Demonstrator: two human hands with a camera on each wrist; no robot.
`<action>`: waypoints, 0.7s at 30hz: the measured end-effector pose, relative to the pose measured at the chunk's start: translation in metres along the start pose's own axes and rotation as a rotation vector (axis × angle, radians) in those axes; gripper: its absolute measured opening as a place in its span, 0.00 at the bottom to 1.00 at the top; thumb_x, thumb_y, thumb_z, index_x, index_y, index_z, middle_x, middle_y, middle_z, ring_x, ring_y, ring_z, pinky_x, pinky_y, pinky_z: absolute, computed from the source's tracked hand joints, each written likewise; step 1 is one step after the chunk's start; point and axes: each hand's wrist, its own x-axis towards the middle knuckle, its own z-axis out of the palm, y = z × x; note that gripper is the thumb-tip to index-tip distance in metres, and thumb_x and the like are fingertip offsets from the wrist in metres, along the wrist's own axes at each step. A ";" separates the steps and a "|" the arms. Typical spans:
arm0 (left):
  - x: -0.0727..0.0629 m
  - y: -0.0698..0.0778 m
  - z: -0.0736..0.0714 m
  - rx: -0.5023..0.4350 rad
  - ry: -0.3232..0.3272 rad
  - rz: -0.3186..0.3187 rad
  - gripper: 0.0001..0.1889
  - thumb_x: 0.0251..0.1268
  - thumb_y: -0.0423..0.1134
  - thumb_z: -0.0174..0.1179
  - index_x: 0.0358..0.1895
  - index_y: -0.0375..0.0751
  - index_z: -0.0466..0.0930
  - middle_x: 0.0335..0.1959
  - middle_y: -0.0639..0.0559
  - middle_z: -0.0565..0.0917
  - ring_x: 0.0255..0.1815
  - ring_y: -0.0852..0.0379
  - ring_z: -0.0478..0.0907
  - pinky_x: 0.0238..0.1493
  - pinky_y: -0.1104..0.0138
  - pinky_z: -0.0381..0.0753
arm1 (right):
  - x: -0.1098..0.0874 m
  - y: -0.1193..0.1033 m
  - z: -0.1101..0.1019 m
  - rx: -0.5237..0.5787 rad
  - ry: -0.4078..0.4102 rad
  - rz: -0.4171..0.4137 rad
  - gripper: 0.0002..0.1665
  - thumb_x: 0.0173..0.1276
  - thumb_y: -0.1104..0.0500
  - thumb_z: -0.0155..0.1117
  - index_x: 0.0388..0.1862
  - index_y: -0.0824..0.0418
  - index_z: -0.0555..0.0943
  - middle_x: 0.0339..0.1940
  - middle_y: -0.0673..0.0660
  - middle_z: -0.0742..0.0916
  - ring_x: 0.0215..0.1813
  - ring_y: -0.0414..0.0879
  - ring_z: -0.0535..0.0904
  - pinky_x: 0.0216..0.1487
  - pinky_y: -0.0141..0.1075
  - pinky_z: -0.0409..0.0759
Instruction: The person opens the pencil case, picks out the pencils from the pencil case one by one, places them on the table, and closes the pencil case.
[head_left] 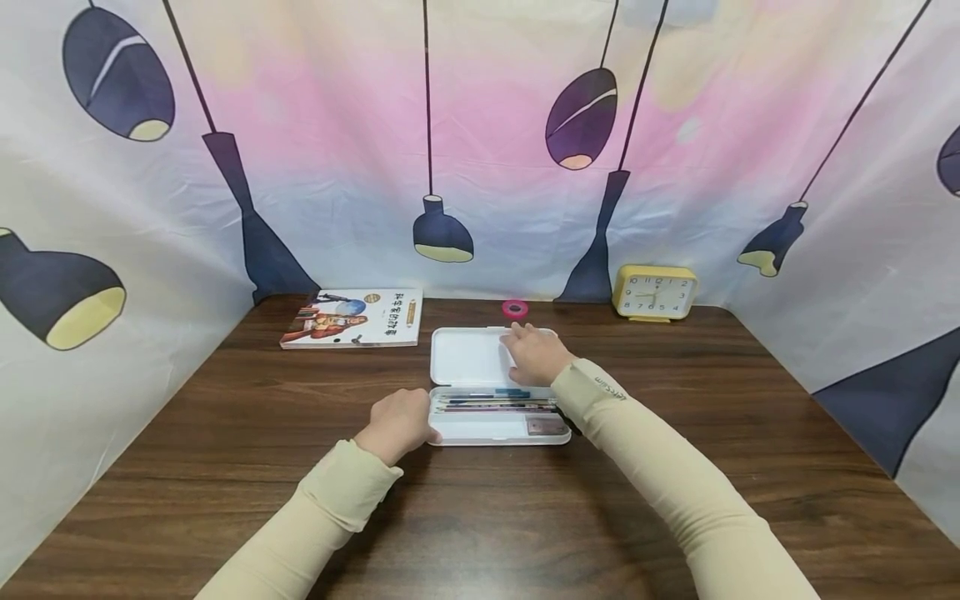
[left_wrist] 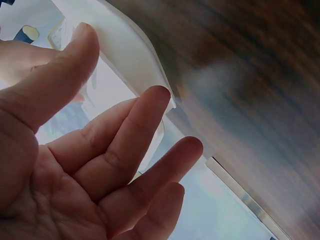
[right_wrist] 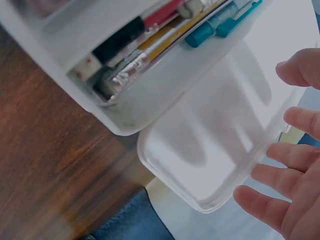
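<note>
A white pencil case (head_left: 480, 428) lies open on the wooden table, its lid (head_left: 467, 357) folded back on the far side. Several pencils (head_left: 487, 404) and a teal-capped pen (right_wrist: 202, 35) fill the long compartment. A brownish block (head_left: 546, 427) sits in the front right one. At the case's left end is my left hand (head_left: 399, 423), thumb by the front corner; the left wrist view shows its fingers (left_wrist: 127, 137) loosely extended along the white wall. My right hand (head_left: 542, 354) reaches over the lid's right part, fingers (right_wrist: 280, 177) spread and fairly straight beside its edge.
A picture book (head_left: 356, 318) lies at the back left of the table (head_left: 300, 417). Behind the lid is a small pink ring-shaped roll (head_left: 515, 309). A yellow alarm clock (head_left: 655, 293) stands at the back right, before a printed curtain (head_left: 495, 108).
</note>
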 end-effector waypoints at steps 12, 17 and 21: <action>-0.001 0.000 -0.002 0.011 -0.009 0.003 0.22 0.32 0.48 0.71 0.29 0.36 0.77 0.26 0.45 0.79 0.24 0.54 0.72 0.19 0.60 0.69 | -0.010 -0.004 -0.005 -0.096 0.207 -0.108 0.20 0.53 0.57 0.59 0.45 0.63 0.77 0.43 0.59 0.79 0.43 0.52 0.74 0.41 0.41 0.73; -0.001 0.001 -0.002 0.010 -0.010 0.003 0.22 0.32 0.48 0.71 0.29 0.36 0.77 0.26 0.45 0.79 0.24 0.54 0.72 0.19 0.60 0.69 | -0.016 -0.009 -0.009 -0.074 0.198 -0.150 0.11 0.51 0.59 0.60 0.34 0.60 0.80 0.27 0.53 0.80 0.29 0.46 0.76 0.26 0.38 0.74; -0.001 0.001 -0.002 0.009 -0.008 0.004 0.22 0.32 0.48 0.71 0.29 0.36 0.77 0.26 0.45 0.79 0.24 0.54 0.73 0.19 0.60 0.69 | -0.020 -0.014 -0.010 -0.020 0.097 -0.155 0.11 0.54 0.59 0.59 0.37 0.59 0.80 0.30 0.53 0.81 0.33 0.45 0.77 0.30 0.38 0.74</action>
